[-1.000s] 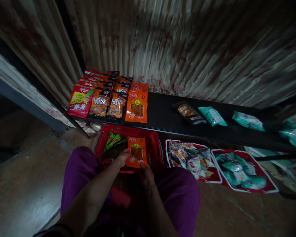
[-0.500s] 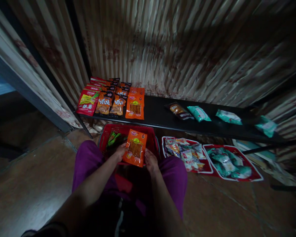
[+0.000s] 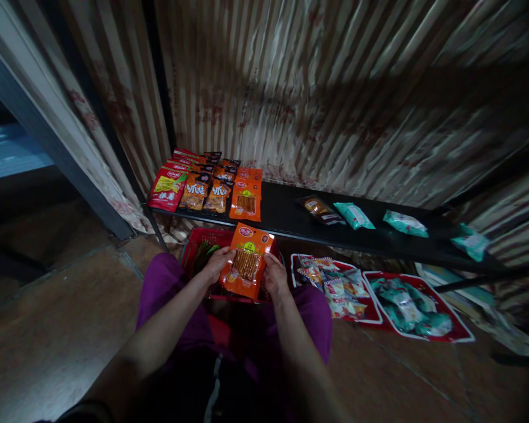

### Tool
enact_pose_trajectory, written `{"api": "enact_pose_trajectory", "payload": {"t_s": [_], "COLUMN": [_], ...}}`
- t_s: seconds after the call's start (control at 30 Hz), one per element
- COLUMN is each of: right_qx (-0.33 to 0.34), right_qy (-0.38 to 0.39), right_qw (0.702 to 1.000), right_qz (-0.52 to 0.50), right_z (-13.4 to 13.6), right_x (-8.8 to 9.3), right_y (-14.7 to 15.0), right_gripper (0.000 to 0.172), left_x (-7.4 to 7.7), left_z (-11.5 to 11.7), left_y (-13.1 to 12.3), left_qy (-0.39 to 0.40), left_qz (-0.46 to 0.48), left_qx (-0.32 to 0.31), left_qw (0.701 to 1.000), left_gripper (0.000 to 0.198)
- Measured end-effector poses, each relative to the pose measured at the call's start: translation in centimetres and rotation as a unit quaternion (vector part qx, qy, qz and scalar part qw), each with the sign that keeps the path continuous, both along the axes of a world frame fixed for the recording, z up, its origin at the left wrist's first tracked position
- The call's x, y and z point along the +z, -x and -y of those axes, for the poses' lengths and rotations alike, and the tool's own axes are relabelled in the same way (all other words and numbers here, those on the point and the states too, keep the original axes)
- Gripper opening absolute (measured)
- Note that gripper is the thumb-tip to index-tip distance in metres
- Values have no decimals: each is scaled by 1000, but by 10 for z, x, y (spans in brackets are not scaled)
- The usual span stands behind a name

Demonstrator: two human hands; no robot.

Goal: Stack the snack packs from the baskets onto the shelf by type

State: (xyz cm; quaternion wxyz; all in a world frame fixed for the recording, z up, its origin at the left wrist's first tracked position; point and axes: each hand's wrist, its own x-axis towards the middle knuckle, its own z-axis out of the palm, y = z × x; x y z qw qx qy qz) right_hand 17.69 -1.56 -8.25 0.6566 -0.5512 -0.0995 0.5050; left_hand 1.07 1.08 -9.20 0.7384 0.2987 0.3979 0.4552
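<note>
Between my two hands is an orange snack bag (image 3: 247, 262) with a clear window showing brown sticks. My left hand (image 3: 218, 265) pinches its left edge, and my right hand (image 3: 274, 275) grips its right edge. The bag is over a red basket (image 3: 198, 236), which holds some green packets (image 3: 207, 249) and is partly hidden by the bag and my hands. Just beyond, matching orange bags (image 3: 245, 200) lie in a column on the black shelf (image 3: 277, 205). To their left are black-and-orange snack bags (image 3: 194, 191) and red snack bags (image 3: 167, 187).
Farther right on the shelf lie a brown packet (image 3: 320, 210) and several teal packets (image 3: 355, 216). Below stand a basket of mixed small packets (image 3: 335, 288) and a basket of teal packets (image 3: 403, 305). A striped curtain (image 3: 264, 88) hangs behind; a metal post (image 3: 158, 76) rises at the shelf's left.
The orange bag has come nearer to me and now tilts slightly to the right, with both hands still on it. My view has shifted, so the shelf sits lower.
</note>
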Motion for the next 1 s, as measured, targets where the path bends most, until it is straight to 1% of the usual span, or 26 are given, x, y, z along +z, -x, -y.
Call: {"api": "enact_pose_trajectory", "payload": {"t_s": [0.1, 0.2, 0.3, 0.43, 0.57, 0.7, 0.83, 1.0], "right_qx": [7, 29, 53, 61, 67, 69, 56, 21], "right_qy": [-14, -26, -34, -33, -36, -33, -20, -32], "right_qw": [1000, 998, 996, 996, 996, 997, 998, 999], "right_qz": [14, 39, 63, 55, 42, 34, 37, 18], "right_z": [-2, -4, -4, -4, -6, -9, -13, -20], "right_x": [13, 23, 30, 37, 40, 40, 39, 37], "right_y": [2, 0, -2, -4, -6, -6, -6, -6], "right_gripper": [24, 28, 31, 31, 32, 27, 22, 19], "left_x": [15, 27, 33, 35, 35, 35, 36, 42], "left_z": [-9, -13, -14, -11, -9, -10, -12, -13], "left_y": [0, -1, -4, -8, -9, -7, -6, -5], "left_qy": [-23, -44, -46, -28, -17, -12, -9, -1], "left_qz": [-26, -53, -75, -89, -95, -99, -99, -92], "left_qx": [54, 73, 99, 128, 133, 133, 128, 113], "left_qw": [998, 995, 991, 987, 986, 986, 987, 989], "left_gripper": [40, 38, 35, 31, 28, 28, 30, 32]}}
